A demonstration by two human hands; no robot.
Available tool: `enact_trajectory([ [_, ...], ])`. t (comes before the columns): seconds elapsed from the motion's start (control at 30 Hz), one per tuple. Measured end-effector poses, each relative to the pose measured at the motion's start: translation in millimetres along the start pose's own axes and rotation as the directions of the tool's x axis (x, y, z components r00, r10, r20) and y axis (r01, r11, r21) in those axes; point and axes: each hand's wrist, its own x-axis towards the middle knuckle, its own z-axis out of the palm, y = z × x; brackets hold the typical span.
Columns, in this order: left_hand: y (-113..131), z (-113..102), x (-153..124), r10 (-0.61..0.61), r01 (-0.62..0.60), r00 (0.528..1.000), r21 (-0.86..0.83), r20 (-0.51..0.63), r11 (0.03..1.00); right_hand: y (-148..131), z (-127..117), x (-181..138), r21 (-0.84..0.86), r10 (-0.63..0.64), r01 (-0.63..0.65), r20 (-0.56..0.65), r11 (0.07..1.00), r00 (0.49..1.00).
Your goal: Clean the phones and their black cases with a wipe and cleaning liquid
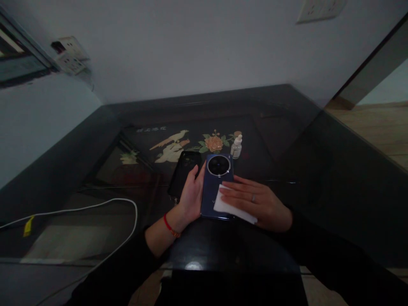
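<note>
A dark blue smartphone (208, 187) with a large round camera ring faces back side up, in front of me. Along its left edge my left hand (191, 193) grips it, fingers partly hidden by the phone. My right hand (255, 199) presses a folded white wipe (237, 211) against the lower right of the phone's back, fingers laid over it. Left of the phone, a black phone case (178, 178) lies on the table, partly behind my left hand. Just beyond the phone's upper right corner stands a small clear dropper bottle (236, 148) with a white top.
The dark glossy table (318, 170) carries a bird and flower picture (213, 143). A white cable (95, 205) with a yellow tag (28, 226) curves across its left side. Behind rises a pale wall (197, 51) with sockets (320, 9).
</note>
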Motion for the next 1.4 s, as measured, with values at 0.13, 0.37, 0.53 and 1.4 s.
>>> enact_trajectory([
  [0.13, 4.0, -5.4, 3.1, -0.013, 0.013, 0.997, 0.005, 0.078, 1.000, -8.1, 0.0, 1.2, 0.069, -0.151, 0.150, -0.001, 0.986, 0.989],
  [0.37, 2.3, 0.5, 1.9, 0.006, -0.006, 1.000, -0.010, -0.013, 1.000, 3.3, 0.5, -1.6, -0.010, 0.198, -0.203, -0.163, 0.979, 0.967],
  [0.53, 3.1, 1.6, 0.4, 0.005, -0.006, 1.000, -0.022, -0.003, 1.000, -5.7, 0.3, 1.9, 0.011, -0.016, 0.017, -0.095, 1.000, 0.995],
  [1.4, -4.7, 4.2, -6.7, -0.015, 0.015, 1.000, -0.066, 0.002, 0.998, -0.4, -11.9, -0.9, 0.056, 0.002, 0.006, -0.140, 0.998, 0.990],
])
